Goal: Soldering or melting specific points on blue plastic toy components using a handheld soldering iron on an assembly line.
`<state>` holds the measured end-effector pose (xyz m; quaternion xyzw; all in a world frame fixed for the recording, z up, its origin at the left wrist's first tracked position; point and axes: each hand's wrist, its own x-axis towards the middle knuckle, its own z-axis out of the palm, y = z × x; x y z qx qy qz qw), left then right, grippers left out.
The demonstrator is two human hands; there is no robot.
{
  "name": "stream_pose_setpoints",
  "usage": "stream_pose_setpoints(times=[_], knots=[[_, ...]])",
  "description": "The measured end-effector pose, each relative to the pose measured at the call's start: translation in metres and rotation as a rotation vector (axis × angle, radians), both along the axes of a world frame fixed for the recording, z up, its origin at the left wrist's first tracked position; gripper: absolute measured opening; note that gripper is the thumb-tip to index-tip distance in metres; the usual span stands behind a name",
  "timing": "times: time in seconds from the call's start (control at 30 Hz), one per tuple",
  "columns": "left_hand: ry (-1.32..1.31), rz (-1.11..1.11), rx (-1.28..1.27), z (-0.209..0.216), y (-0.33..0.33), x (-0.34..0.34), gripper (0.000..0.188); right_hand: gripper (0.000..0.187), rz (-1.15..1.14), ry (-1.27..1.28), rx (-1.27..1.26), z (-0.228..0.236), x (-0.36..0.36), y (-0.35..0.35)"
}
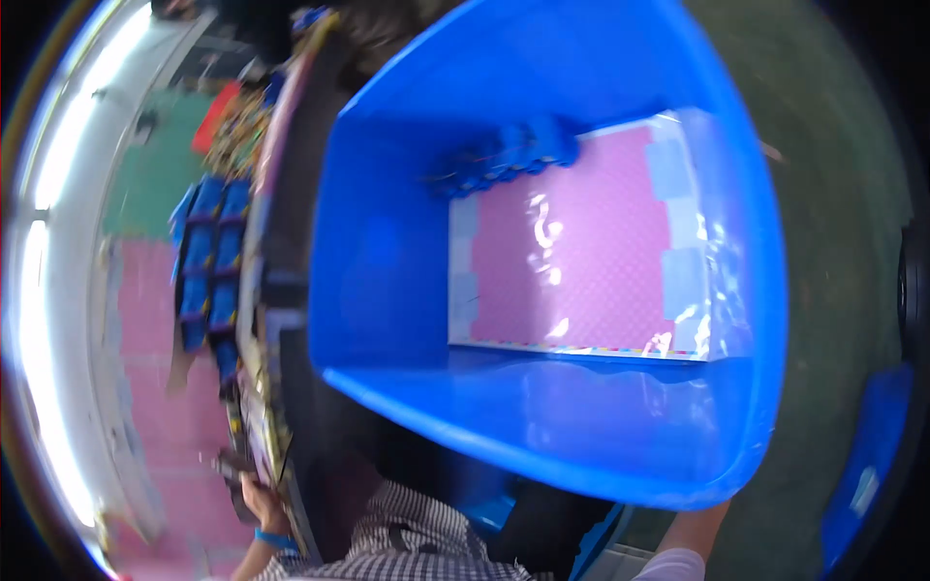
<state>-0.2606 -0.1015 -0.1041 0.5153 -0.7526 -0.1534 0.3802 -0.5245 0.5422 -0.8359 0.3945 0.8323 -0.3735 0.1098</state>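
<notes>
Blue bin (383, 242) lies 11 o'clock from right forearm (690, 537), nearer arm, meeting rim (678, 495) at 5 o'clock. Right grip hidden, cannot tell; left hand unseen.

Surroundings, left to right. Far left: bright elongated lights (41, 339), set end to end and curved near the rim. Further in: green panel (160, 184) directly above pink panel (160, 339). Just beside both: two columns of small blue bins (199, 252), below a blurred heap of yellowish items (237, 136) with a red item (214, 118) at its edge. Right: dark green floor (833, 194). Lower right: blue object (877, 441) with white patch (864, 491). Above it, at the rim: blackish object (912, 281), partly cut off.
</notes>
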Motion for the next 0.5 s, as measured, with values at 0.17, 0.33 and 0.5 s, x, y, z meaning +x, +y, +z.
stream_pose_setpoints(times=[0.17, 0.33, 0.5], knots=[[0.059, 0.141, -0.027, -0.011, 0.01, 0.011, 0.032, 0.061, -0.267, 0.163, -0.709, 0.046, 0.073, 0.034], [0.635, 0.098, 0.312, -0.006, 0.035, -0.009, 0.031, 0.038, -0.47, 0.191, -1.264, 0.241, 0.124, 0.021], [0.674, -0.082, 0.336, 0.012, 0.04, 0.012, 0.028, 0.039, 0.342, 0.207, -1.33, 0.518, 0.053, -0.115]])
